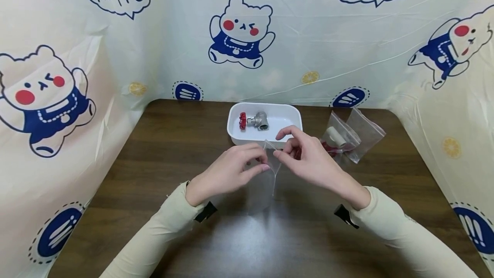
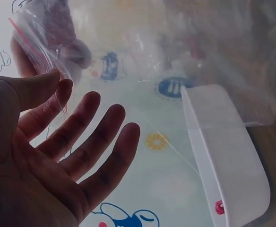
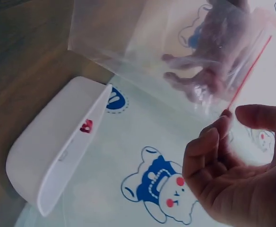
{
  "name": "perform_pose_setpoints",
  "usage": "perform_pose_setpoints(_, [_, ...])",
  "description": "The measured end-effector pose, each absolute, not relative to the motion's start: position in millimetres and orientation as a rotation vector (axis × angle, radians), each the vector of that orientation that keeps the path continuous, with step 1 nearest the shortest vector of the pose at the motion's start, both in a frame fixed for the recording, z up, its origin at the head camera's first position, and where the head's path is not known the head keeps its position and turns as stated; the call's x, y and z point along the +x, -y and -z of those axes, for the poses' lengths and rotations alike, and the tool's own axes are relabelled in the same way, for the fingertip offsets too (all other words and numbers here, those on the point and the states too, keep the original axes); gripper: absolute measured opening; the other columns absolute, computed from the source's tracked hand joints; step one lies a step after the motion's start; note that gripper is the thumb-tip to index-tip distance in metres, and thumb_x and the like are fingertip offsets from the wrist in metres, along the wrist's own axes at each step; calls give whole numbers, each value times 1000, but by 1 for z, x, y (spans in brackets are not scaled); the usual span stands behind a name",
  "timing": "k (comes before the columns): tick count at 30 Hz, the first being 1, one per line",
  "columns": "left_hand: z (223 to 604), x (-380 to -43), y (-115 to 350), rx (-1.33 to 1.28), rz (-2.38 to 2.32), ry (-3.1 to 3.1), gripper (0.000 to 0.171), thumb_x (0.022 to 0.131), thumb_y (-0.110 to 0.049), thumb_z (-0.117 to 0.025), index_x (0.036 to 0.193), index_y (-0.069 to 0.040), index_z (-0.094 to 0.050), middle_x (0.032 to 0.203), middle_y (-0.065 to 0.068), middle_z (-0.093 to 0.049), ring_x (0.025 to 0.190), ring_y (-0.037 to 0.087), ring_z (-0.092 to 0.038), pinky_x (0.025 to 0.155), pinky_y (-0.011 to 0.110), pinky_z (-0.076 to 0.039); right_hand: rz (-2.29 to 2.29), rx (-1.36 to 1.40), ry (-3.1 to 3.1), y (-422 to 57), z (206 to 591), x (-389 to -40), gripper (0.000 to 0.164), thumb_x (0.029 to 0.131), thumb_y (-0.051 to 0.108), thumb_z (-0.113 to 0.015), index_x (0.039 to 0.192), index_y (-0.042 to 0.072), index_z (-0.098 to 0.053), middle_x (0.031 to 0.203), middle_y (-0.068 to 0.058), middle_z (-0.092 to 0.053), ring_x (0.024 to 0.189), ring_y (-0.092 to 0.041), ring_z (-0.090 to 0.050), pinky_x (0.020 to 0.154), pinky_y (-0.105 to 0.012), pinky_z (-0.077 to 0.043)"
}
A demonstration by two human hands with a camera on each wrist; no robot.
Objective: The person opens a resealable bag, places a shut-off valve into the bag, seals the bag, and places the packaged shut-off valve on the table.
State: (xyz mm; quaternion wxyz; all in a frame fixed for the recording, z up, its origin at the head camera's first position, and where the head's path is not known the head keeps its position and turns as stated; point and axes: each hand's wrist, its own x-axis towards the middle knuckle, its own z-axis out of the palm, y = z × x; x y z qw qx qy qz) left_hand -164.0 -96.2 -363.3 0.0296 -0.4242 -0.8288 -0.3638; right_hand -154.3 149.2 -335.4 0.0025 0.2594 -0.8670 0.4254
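Observation:
A clear zip bag (image 1: 263, 194) with a red line along its mouth hangs between both hands over the table. The left hand (image 1: 237, 168) pinches one side of the mouth between thumb and index finger, its other fingers spread, as the left wrist view shows. At the opposite end of the red line, the right hand (image 3: 232, 165) pinches the edge with thumb and fingertip. Just beyond the hands, a white tray (image 1: 285, 119) holds a metal valve (image 1: 259, 120) with a red handwheel (image 1: 242, 121).
Right of the tray lie two more clear bags. One bag (image 1: 353, 135) contains a white cylindrical piece (image 1: 335, 137) and something red; the other bag (image 1: 368, 130) lies behind it. A printed curtain (image 1: 308, 33) surrounds the dark wooden table (image 1: 162, 140).

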Motion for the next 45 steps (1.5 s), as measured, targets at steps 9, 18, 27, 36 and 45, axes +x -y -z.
perform_pose_setpoints(9, [363,-166,99,-1294,1185,2530,4,101,-14,-73,101,-16,-69,98,-9,-62,88,5,-60,81,29,-57,-1148,1228,2709,-156,336,-148,16,95,8,-74,105,20,-77,76,15,-61,65,-5,-55,58,-26,-48])
perform_pose_setpoints(18, [368,-169,105,-1326,1246,2482,3,103,-14,-71,100,-14,-69,102,-8,-65,93,6,-62,82,38,-59,-1171,1261,2693,-167,341,-147,13,98,8,-75,101,21,-77,83,18,-68,64,-6,-57,58,-30,-51])
perform_pose_setpoints(27, [370,-167,107,-1295,1209,2534,4,101,-18,-75,104,-18,-73,113,-9,-62,96,14,-60,72,31,-54,-1144,1250,2705,-171,342,-150,12,99,12,-75,102,24,-77,86,17,-68,63,-6,-56,56,-27,-48])
perform_pose_setpoints(36, [369,-163,97,-1326,1151,2490,13,97,-16,-80,109,-17,-79,135,7,-53,125,21,-50,103,40,-49,-1135,1267,2697,-167,343,-152,12,100,11,-74,104,22,-77,88,14,-69,65,-10,-57,59,-26,-48])
perform_pose_setpoints(45, [369,-167,106,-1289,1244,2463,5,97,-11,-78,102,-13,-79,138,8,-54,130,23,-51,108,45,-46,-1126,1172,2730,-178,343,-154,14,98,11,-77,100,25,-76,85,18,-67,69,-8,-59,60,-28,-51])
